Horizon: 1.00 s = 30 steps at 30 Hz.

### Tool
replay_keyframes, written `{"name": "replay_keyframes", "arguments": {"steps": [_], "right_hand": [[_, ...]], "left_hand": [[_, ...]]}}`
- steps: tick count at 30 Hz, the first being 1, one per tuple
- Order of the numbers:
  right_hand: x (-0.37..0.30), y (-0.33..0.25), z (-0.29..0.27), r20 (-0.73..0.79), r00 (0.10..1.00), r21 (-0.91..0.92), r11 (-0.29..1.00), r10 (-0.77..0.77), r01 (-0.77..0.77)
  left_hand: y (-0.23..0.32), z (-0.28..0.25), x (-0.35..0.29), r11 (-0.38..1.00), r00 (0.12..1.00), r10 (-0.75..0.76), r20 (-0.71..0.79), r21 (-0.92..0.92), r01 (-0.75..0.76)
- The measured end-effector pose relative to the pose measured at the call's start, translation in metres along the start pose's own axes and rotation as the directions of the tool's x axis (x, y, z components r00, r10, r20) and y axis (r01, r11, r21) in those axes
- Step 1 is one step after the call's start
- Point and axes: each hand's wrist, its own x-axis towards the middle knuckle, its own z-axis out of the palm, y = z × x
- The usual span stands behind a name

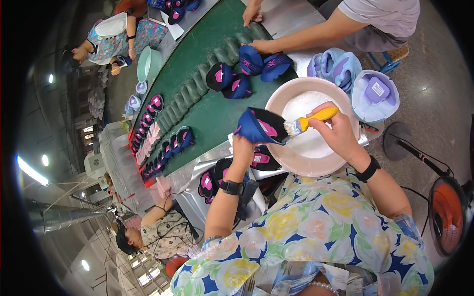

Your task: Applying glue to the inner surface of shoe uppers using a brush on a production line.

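My left hand (243, 150) is closed round a navy-blue and black shoe upper (249, 126), tilted so that its dark underside with a pink patch faces right. In my right hand (336, 134) is a paintbrush (318, 118), gripped by its yellow handle. Its pale bristles meet the edge of the upper's underside. Below the brush stands a pale pink basin (276, 100) holding white liquid (318, 147). More dark uppers with pink patches (207, 182) lie beside my left forearm, and another upper (264, 157) rests against the basin's left side.
A green conveyor belt (197, 116) carries rows of grey shoe-shaped pieces (190, 91) and dark uppers (229, 81). Across it a co-worker's hands (261, 46) touch items. Lilac-and-blue uppers (375, 96) sit right of the basin. A floor fan (447, 214) stands at my right.
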Motion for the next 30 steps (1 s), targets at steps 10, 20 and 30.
{"name": "replay_keyframes", "arguments": {"steps": [10, 20, 30], "right_hand": [[0.006, -0.014, 0.027, 0.194, 0.912, -0.037, 0.926, -0.362, 0.376], [0.02, -0.002, 0.042, 0.376, 0.906, -0.251, 0.92, -0.196, 0.303], [0.034, -0.01, 0.029, 0.403, 0.911, -0.29, 0.956, 0.082, 0.042]], "left_hand": [[0.039, 0.03, -0.031, -0.428, 0.296, -0.332, 0.896, -0.423, 0.799], [0.01, 0.034, -0.054, -0.66, 0.417, -0.142, 0.898, -0.4, 0.636], [0.009, 0.012, -0.043, -0.171, 0.644, -0.454, 0.615, -0.77, 0.615]]}}
